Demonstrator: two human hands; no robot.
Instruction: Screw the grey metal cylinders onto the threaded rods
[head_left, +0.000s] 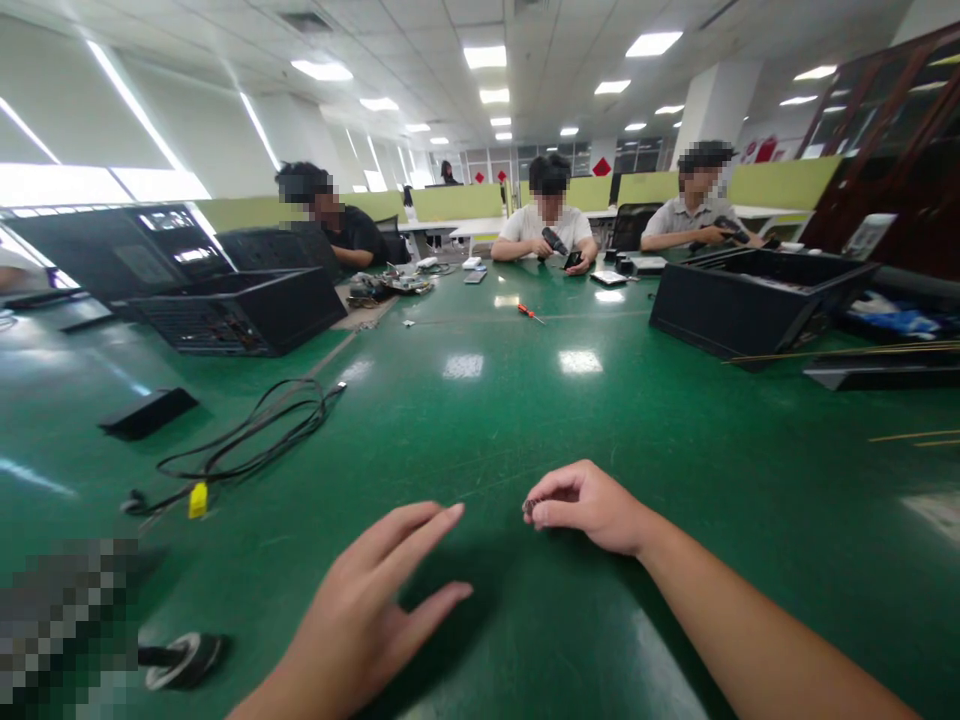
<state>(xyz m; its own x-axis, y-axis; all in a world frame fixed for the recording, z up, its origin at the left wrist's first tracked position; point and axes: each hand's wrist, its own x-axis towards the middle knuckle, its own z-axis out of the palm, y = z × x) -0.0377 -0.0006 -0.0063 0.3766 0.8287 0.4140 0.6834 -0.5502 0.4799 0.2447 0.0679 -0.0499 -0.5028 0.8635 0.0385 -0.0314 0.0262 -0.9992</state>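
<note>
My right hand (589, 508) is closed near the middle of the green table (480, 420), thumb and fingers pinching a small dark metal piece (531, 507). Its ridged edge shows at the fingertips, but the exact kind is too small to tell. To its left, my left hand (375, 590) hovers over the tabletop with thumb and fingers spread, holding nothing. A gap separates the two hands.
A coiled black cable (255, 440) with a yellow tag (198, 500) lies left, near a black block (148, 413). Black computer cases (247, 310) stand at both sides. A red screwdriver (529, 312) lies farther back. Several people sit around the table; one holds a power drill (554, 240).
</note>
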